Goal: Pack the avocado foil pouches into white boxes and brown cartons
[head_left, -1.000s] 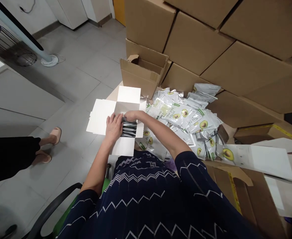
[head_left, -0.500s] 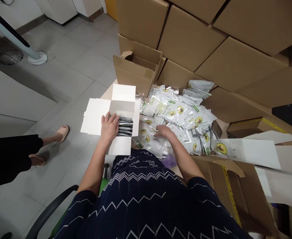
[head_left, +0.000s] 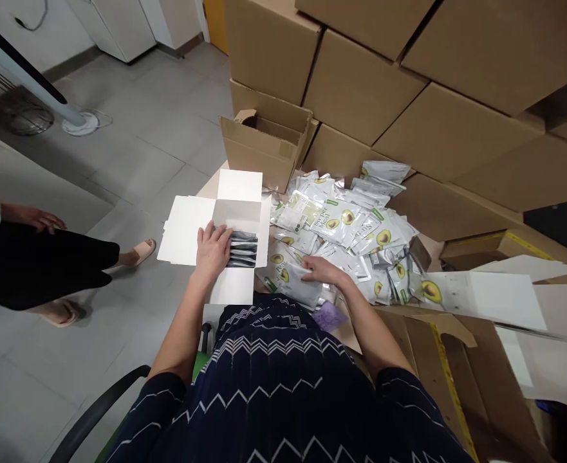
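An open white carton (head_left: 191,225) with its flaps spread stands in front of me. Several pouches (head_left: 242,247) are packed upright in a row inside it. Over the carton's left side lies my left hand (head_left: 212,249), its fingers stretched out and reaching the packed pouches. To the right is a heap of silver-white pouches (head_left: 343,215) printed with avocados. My right hand (head_left: 322,270) pinches the right edge of an avocado pouch (head_left: 288,280) at the heap's near side; the fingertips are partly hidden.
Behind the heap rises a stack of brown cardboard boxes (head_left: 360,90). An open brown box (head_left: 259,145) stands beyond the carton. Flat white cartons (head_left: 500,296) lie at right, over open cardboard. A purple packet (head_left: 330,316) is near my lap. Another person (head_left: 46,257) walks at left.
My right hand has closed on the edge of the near avocado pouch, which now bends a little. My left hand stays on the carton. The other person has stepped further into view.
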A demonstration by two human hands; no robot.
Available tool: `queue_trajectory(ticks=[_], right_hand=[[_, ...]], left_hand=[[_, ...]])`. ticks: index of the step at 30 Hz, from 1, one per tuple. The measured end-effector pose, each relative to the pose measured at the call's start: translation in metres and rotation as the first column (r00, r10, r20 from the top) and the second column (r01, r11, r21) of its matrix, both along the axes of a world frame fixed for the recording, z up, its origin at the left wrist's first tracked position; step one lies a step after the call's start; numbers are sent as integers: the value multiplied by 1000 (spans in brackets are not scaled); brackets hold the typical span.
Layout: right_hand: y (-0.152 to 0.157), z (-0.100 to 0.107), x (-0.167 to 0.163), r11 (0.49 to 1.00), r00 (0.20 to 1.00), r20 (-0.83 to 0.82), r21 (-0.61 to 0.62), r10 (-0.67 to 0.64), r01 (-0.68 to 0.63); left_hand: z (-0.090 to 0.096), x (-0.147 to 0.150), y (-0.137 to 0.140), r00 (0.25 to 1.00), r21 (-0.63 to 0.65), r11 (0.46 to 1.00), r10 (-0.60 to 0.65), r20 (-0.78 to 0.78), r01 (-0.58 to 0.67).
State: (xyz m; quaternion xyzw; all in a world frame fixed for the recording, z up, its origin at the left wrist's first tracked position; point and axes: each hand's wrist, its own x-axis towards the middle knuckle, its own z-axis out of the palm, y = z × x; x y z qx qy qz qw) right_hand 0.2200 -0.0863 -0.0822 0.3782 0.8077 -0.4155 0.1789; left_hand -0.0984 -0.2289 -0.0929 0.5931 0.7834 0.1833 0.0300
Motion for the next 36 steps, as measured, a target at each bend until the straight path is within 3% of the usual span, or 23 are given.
queue_trajectory(ticks=[3,5,8,11,14,20,28,36], right_hand=[[12,58,14,991,977,-166,-50,-133,127],[21,104,19,980,927,-327,9,-186,200],[29,163,6,931,793,-600,221,-104,289],[32,188,-39,883,682,-730,349,45,315],[33,180,-102,868,694,-706,425,141,256],[26,135,-193,847,918,-328,531,223,-16],[36,77,-237,868,930,-93,401,356,-293],[37,47,-260,817,863,86,290,498,-499]], left_hand=[[2,1,0,1000,-30,1000,7,0,-7],[3,1,1,1000,-41,999,6,-8,-6],[2,1,1,999,-47,999,-1,-35,-1],[1,1,1,999,-56,998,-4,-47,2],[0,1,1,999,-72,997,5,-43,-8],[1,1,0,1000,-77,997,11,-27,-14],[-1,1,1,999,-44,999,18,-29,-19],[7,3,3,998,-77,997,20,-55,-24]])
